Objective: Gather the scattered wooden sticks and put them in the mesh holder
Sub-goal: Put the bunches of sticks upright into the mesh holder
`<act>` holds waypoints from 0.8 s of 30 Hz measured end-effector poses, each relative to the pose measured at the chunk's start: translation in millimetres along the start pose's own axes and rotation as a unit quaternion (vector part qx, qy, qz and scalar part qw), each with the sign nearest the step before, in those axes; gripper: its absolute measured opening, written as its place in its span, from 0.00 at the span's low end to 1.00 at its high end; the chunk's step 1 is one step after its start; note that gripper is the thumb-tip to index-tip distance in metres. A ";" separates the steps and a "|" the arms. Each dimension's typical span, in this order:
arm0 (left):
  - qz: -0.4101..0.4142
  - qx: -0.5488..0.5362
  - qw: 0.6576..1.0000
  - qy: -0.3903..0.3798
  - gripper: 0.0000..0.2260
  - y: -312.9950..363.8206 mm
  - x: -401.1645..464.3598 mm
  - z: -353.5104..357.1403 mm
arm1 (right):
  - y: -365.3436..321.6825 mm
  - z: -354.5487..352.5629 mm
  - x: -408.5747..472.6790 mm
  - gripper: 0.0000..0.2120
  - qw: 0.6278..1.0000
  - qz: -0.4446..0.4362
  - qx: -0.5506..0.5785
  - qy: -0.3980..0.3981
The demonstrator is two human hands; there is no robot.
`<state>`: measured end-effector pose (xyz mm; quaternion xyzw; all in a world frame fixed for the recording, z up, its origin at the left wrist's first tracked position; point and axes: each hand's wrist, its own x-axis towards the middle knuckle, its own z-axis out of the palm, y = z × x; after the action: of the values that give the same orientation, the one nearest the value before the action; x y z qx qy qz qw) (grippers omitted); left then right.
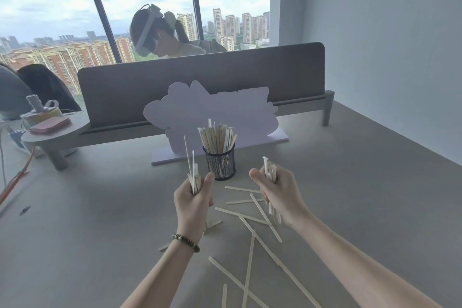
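Observation:
A black mesh holder (221, 165) stands upright on the grey table, packed with wooden sticks (217, 138). My left hand (193, 199) grips a bundle of sticks (193, 170) that point upward, just left of the holder. My right hand (276, 189) grips another bundle (268, 167) to the holder's right, its lower ends poking out below the palm. Several loose sticks (252, 222) lie crossed on the table between and below my forearms, reaching toward the near edge.
A white cut-out sign (220, 112) on a base stands right behind the holder, with a grey divider panel (200, 77) beyond it. A small round shelf (56, 130) with a tape roll and pink pads is at the left. A person sits past the divider.

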<state>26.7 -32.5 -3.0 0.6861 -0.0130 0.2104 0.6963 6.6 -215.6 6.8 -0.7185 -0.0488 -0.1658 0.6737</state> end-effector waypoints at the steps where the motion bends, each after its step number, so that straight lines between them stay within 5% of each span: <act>1: -0.001 0.004 1.000 -0.001 0.20 -1.1 -0.7 -0.8 | 2.1 0.0 -0.6 0.24 1.000 0.007 -0.003 0.005; 14: -0.027 -0.015 0.999 -0.030 0.25 2.4 2.2 -7.0 | 7.1 0.4 3.9 0.29 0.998 0.036 0.001 0.052; 24: 0.007 -0.002 0.999 -0.048 0.17 7.8 3.6 -7.3 | 5.5 -1.3 4.8 0.26 0.999 0.015 0.007 0.042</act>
<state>25.5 -24.7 5.1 0.6942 -0.0512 0.1817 0.6945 12.4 -218.1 3.1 -0.7068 -0.0107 -0.1857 0.6825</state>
